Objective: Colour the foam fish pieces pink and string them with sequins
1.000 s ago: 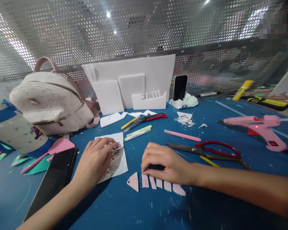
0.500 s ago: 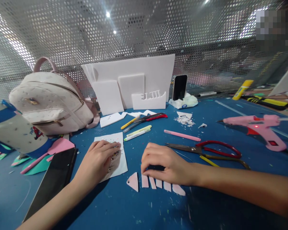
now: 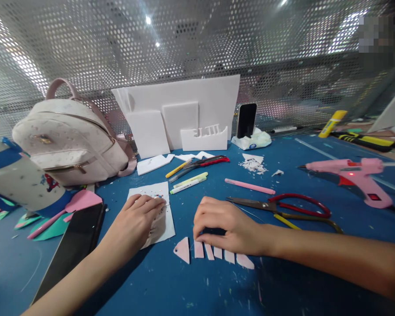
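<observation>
My left hand (image 3: 140,217) rests over a white paper sheet (image 3: 169,224), its fingers bent and together. Tiny coloured bits (image 3: 158,196) lie scattered by the fingertips; whether a bit is pinched between them is hidden. My right hand (image 3: 219,224) is closed, thumb and forefinger meeting at the top of a pink foam strip (image 3: 199,250) on the table. More pink pieces line up to its right, their upper parts covered by the hand. Left of the strip, separate from it, lies a pink triangular fish-head piece (image 3: 182,250) with a small hole.
Beyond my right hand lie scissors (image 3: 276,205) and a pink pen (image 3: 249,186). A pink glue gun (image 3: 352,171) with a red light stands right. A black phone (image 3: 74,245) lies left, near a backpack (image 3: 72,136). White foam boards (image 3: 148,134) lean at the back.
My left hand has shifted very slightly over the paper, and the coloured bits near its fingertips show differently. My right hand and the pink pieces look unmoved.
</observation>
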`<state>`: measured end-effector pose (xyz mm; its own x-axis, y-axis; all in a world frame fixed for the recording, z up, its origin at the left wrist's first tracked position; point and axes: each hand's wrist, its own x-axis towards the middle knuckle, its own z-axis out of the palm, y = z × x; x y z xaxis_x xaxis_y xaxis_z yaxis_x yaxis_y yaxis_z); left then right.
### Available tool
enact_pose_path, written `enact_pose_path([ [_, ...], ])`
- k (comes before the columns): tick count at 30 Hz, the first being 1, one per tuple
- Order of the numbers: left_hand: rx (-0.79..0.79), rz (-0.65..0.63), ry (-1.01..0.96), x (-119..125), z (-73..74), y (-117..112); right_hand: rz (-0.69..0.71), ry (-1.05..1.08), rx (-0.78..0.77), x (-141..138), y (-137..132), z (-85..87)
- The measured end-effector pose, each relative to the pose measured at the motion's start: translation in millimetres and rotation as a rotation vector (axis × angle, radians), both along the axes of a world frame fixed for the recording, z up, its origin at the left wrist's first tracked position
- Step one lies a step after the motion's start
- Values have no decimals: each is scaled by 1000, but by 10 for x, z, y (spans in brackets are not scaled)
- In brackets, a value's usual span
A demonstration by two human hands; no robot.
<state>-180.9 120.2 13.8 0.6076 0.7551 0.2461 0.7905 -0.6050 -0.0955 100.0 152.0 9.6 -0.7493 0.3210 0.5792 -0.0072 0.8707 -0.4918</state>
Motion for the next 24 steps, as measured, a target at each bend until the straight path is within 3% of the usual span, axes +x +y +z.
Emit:
enact_pose_path([
  [8, 25, -23, 13, -53, 0, 31, -4, -12, 1, -1, 1, 13],
  [24, -50, -112, -394, -2, 75, 28, -8, 0, 5, -5, -2, 17],
])
